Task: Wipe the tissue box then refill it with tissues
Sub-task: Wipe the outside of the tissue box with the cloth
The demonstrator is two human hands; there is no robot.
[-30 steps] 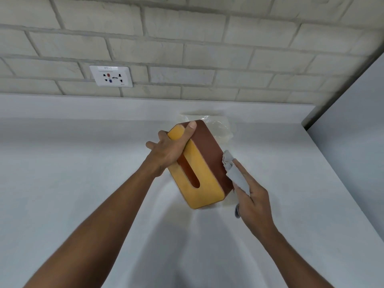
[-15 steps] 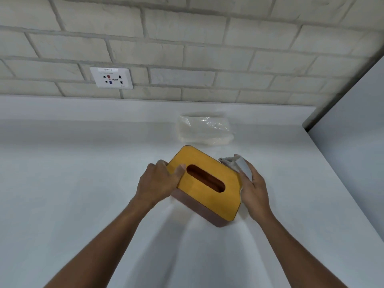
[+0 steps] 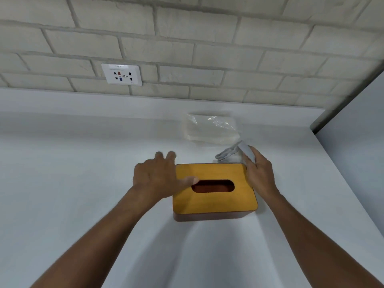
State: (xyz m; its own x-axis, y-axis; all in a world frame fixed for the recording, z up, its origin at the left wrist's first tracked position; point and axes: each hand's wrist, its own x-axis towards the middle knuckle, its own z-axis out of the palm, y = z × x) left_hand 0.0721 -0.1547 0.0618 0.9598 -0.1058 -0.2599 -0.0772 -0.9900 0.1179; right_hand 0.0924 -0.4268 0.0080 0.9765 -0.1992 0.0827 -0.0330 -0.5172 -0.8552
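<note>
Two hands flank the tissue box (image 3: pixel 215 191), which sits upright on the white counter (image 3: pixel 83 183), yellow lid up, its long axis running left to right across the view; the slot in the lid looks dark and empty. The left hand (image 3: pixel 158 179) lies loosely spread at the box's left end, thumb resting on the lid at the slot's edge, fingers clasping nothing; the right hand (image 3: pixel 259 173) presses against the far right corner, fingers curled round a grey cloth (image 3: pixel 234 152) that bunches out beyond them. Straight behind the box, near the back of the counter, lies a clear packet of tissues (image 3: pixel 212 129); it lies just past the right hand, so that hand looks nearer for the refill, though it would first need to drop the cloth.
</note>
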